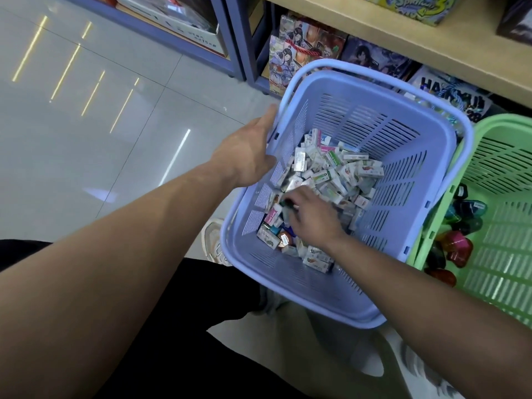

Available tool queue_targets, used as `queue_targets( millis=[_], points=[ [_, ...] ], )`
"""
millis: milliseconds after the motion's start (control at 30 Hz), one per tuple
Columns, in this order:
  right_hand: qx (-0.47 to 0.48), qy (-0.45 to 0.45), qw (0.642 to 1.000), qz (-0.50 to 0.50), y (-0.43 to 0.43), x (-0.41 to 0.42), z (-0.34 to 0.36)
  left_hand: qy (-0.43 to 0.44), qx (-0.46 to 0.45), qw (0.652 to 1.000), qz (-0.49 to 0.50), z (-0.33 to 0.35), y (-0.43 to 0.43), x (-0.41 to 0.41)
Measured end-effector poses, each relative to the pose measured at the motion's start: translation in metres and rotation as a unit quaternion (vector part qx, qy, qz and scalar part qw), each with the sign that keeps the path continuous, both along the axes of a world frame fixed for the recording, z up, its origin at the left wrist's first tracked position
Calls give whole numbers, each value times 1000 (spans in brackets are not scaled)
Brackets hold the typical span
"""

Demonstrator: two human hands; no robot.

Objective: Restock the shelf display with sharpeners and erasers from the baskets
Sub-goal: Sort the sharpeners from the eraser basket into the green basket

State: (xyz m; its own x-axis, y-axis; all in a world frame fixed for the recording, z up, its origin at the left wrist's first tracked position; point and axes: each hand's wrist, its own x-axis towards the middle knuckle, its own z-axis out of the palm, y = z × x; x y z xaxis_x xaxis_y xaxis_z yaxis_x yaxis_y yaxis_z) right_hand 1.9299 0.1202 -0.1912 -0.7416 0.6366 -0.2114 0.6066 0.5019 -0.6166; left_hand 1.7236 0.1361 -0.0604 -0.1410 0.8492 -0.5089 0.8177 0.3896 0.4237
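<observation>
Left hand (253, 156) gripping the rim of the blue basket (403, 125), my right hand (313, 217) curls its fingers into the erasers (345, 174) heaped inside, closing on a few: light, stiff, slick-wrapped little blocks, I judge, best pinched across their short sides.

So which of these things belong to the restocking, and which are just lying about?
Job: blue basket, boxed erasers inside it, green basket, coloured sharpeners inside it, left hand gripping the blue rim, right hand among the erasers.
Lying about: picture bags behind the baskets, yellow box above them.
</observation>
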Motion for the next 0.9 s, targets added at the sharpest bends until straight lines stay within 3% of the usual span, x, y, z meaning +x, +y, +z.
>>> queue_targets(
  millis=[100, 267, 333, 467, 567, 667, 733, 900],
  points=[
    [-6, -45, 971, 235, -16, -18, -13, -12, -28, 999, -13, -1, -13, -4],
    [101, -190, 907, 361, -7, -16, -19, -9, -43, 999, -17, -1, -10, -3],
    [117, -237, 904, 336, -7, -6, -18, -3, -50, 998, -25, -2, -7, -3],
    [107, -318, 933, 128, 14, 4, -15, -8, -46, 999, -26, -5, -6, -5],
    [89, -264, 954, 113, 14, 0, -10, -15, -39, 999, -17, -7, -5, -2],
    [-58, -205, 960, 182, -12, -11, -9, 0, -41, 999, -8, -9, -2, 2],
    [-177, -188, 958, 128, -24, -15, -17, -2, -44, 999, -4, -10, -1, 2],
    [-226, -187, 956, 18, -31, -26, -25, -10, -44, 999, 4, -11, 0, 3]
  ],
)
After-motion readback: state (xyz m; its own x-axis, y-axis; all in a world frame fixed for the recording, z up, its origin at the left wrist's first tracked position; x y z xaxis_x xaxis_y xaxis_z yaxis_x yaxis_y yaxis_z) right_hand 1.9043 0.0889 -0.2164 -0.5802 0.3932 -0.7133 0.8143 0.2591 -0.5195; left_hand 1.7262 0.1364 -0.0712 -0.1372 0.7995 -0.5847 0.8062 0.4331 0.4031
